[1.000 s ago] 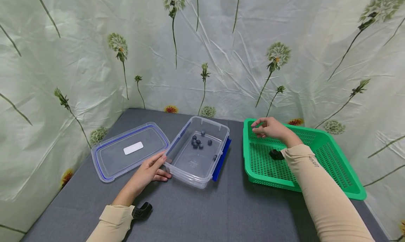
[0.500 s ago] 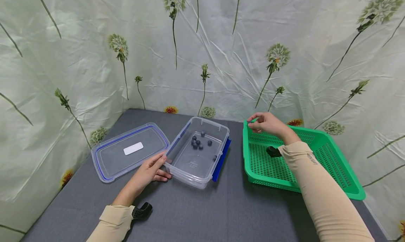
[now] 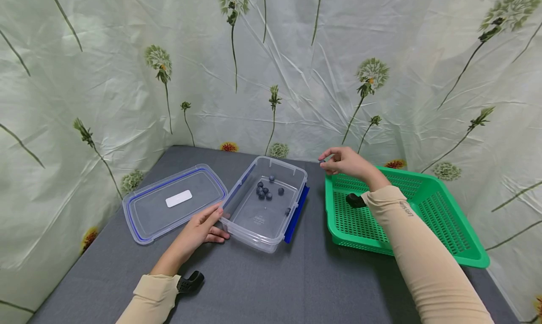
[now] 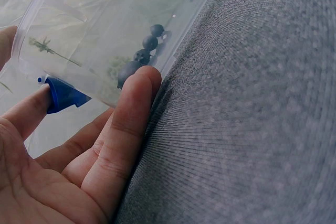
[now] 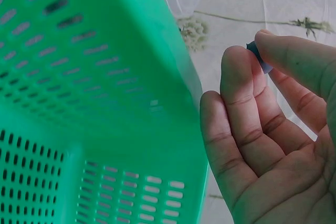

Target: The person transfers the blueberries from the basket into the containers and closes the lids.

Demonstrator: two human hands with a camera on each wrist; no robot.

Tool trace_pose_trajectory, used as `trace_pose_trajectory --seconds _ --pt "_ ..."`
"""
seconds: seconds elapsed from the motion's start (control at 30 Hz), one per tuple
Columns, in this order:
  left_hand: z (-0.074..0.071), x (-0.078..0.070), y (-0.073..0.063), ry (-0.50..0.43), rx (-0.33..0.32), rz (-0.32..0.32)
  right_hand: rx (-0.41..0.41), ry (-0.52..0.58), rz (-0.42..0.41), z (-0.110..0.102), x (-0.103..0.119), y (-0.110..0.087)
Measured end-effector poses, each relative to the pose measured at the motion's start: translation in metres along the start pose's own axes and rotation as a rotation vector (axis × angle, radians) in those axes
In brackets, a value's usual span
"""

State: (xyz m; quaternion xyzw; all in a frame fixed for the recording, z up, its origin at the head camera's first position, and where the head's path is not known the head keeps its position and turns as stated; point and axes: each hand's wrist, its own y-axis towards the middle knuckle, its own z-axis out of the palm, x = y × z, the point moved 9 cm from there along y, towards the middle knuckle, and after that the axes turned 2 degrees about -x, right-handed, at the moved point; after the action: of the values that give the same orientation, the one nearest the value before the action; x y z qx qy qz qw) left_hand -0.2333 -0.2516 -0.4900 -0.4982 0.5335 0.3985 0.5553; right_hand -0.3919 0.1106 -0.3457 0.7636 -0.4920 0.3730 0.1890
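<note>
My right hand (image 3: 349, 164) pinches a blueberry (image 5: 259, 57) between thumb and fingertips, above the far left corner of the green basket (image 3: 334, 234). Part of the berry is hidden by the thumb in the right wrist view. My left hand (image 3: 198, 232) holds the near left corner of a clear plastic container (image 3: 250, 239), its thumb at the rim and its other fingers against the outer wall. Several blueberries (image 3: 265, 190) lie on the container's floor, most of them in a cluster. In the left wrist view, one finger touches a blue locking flap (image 4: 65, 96) on the container.
A clear lid (image 3: 152, 220) with a blue seal and a white label lies left of the container. Grey cloth (image 3: 254, 291) covers the table. Behind it hangs a flower-printed curtain (image 3: 296, 79). Another blue flap (image 3: 297, 214) hangs on the container's right side.
My right hand has moved left and slightly up with the blueberry, from over the basket's inside to its left rim. My left hand and the container have stayed put.
</note>
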Motion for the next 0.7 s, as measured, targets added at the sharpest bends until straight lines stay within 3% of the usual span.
trace_pose_trajectory --seconds 0.37,0.7 --pt "0.000 0.000 0.001 0.001 0.003 0.001 0.031 -0.021 -0.042 0.024 0.011 0.020" --pt "-0.001 0.001 0.001 0.000 0.007 -0.001 0.098 0.028 -0.062 0.054 0.023 0.033"
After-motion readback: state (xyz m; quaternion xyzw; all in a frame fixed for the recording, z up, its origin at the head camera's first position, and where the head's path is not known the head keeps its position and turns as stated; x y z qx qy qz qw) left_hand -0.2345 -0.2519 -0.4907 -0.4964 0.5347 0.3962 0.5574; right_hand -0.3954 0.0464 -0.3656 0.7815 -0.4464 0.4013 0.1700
